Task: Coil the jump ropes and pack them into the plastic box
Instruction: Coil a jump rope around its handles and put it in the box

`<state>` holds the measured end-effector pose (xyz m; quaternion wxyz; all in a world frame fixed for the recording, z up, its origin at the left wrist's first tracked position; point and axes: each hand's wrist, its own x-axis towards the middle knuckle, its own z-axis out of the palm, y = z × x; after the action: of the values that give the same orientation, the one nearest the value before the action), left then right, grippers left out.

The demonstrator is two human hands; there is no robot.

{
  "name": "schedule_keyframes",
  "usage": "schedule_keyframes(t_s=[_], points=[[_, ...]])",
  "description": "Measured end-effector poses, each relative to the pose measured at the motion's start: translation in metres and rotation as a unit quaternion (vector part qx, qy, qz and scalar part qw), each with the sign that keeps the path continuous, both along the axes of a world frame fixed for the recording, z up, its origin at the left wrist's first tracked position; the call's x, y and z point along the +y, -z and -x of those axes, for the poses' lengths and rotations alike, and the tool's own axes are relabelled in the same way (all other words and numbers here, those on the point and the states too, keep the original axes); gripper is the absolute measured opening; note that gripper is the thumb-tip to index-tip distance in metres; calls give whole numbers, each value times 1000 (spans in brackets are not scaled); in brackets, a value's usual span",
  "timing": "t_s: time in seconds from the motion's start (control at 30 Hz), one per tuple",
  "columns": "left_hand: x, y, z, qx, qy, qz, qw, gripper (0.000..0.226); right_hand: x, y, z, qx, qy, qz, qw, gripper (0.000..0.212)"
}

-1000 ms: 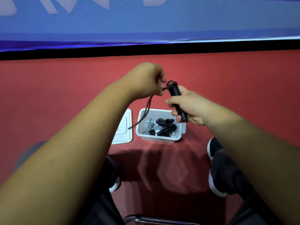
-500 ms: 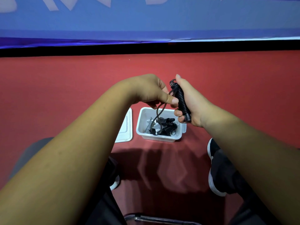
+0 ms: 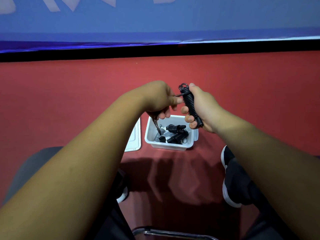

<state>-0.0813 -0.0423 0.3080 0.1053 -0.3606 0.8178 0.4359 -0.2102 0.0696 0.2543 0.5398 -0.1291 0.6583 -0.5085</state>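
Note:
My right hand [image 3: 202, 108] grips a black coiled jump rope bundle [image 3: 189, 104], held upright above the box. My left hand [image 3: 160, 99] pinches the loose end of the rope [image 3: 156, 126] beside the bundle's top; the strand hangs down from my fingers toward the box. The white plastic box [image 3: 173, 147] sits on the red floor below my hands and holds several coiled ropes [image 3: 174, 134], black and grey.
The white box lid [image 3: 134, 141] lies flat on the red floor left of the box, partly behind my left forearm. My black shoes [image 3: 230, 177] flank the floor in front. A chrome chair bar [image 3: 166, 232] crosses the bottom. A blue wall runs along the back.
The loop of rope that hung between my hands has been drawn in. My left hand moved left and down a little while pulling the strand; the bundle stands more upright.

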Motion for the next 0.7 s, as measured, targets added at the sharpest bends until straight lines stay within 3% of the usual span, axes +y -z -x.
schedule_keyframes(t_s=[0.13,0.2,0.43,0.7], points=[[-1,2,1,152,-79,-131,976,40,-2,0,5,-12,10,6,1000,54],[-2,4,3,182,-102,-190,959,37,-4,0,6,-13,2,17,1000,57],[-17,-2,-6,68,-80,-101,989,15,-3,-5,5,-38,-35,8,999,55],[-22,-8,-13,-80,-48,-80,992,14,0,-10,-6,-55,-99,-3,994,53]])
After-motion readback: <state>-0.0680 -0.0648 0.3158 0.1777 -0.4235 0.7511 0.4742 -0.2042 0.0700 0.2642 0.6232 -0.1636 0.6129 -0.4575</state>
